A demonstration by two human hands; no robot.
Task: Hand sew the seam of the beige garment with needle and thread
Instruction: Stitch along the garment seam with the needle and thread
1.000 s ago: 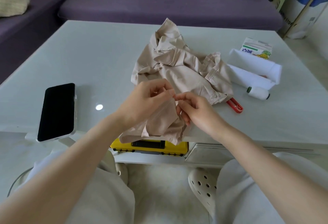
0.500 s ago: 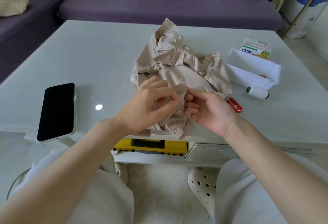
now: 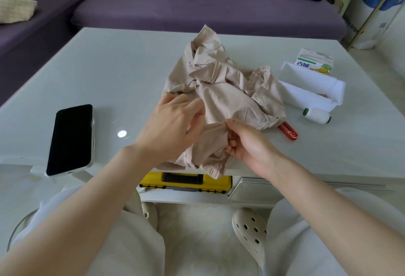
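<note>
Beige garment: crumpled on the desk, heaped beyond both hands, near edge hanging over the desk's front rim below them. Left hand back up, fingers curled into the cloth, gripping a bunch of it. Right hand just beside it, thumb and forefinger pinching a raised fold of the same cloth. Thin thread standing up just beyond the right thumb. Needle too small to make out. Well left of the left hand: dark phone, face up. Right of the right hand: red tool, partly under the cloth; farther right, white spool on its side.
</note>
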